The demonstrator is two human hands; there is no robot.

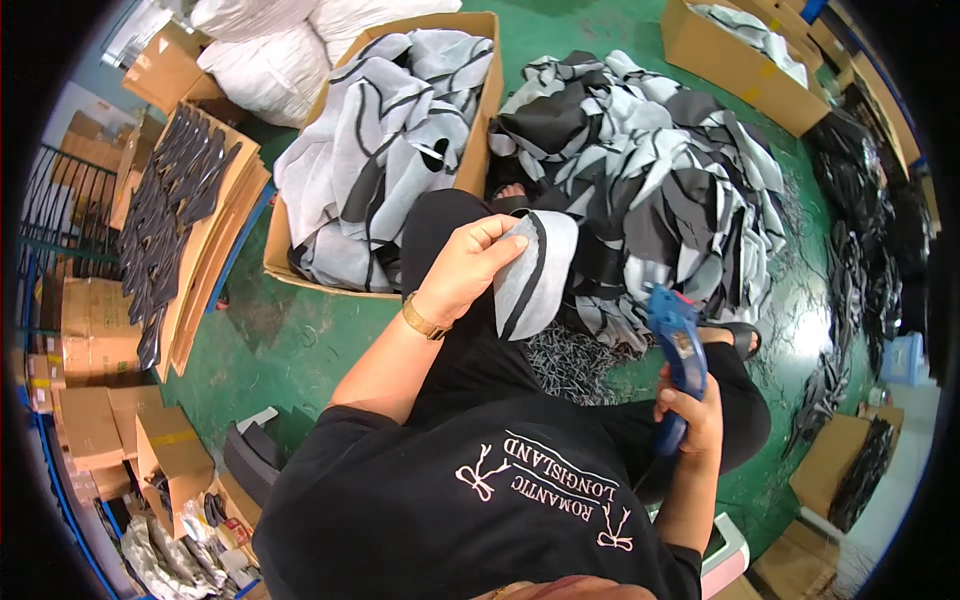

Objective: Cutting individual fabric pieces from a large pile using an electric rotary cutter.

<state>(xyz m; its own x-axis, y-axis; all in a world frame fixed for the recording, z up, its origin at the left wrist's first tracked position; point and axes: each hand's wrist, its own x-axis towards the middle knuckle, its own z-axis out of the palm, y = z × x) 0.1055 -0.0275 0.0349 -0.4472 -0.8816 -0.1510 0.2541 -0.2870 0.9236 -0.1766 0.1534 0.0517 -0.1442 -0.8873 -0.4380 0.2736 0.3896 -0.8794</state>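
My left hand [470, 262] pinches the upper edge of a light grey fabric piece [535, 285] with a curved black strip along it. The piece hangs over my lap, its lower end narrowing to a point. Off to the right, my right hand [690, 405] is wrapped round a blue gun-shaped handheld tool [680, 350], which points forward and is apart from the fabric. The tool has a silvery panel and a red bit near its front; its exact kind is unclear. Beyond the tool lies a big heap of grey, white and black fabric pieces [650, 180] on the floor.
Left of the heap, a cardboard box [482, 120] holds more grey fabric. Dark cut scraps [575, 365] lie between my legs. Dark strips cover stacked cardboard [185, 200] at left; white sacks [270, 60] stand behind. Black plastic bags [855, 165] line the right side.
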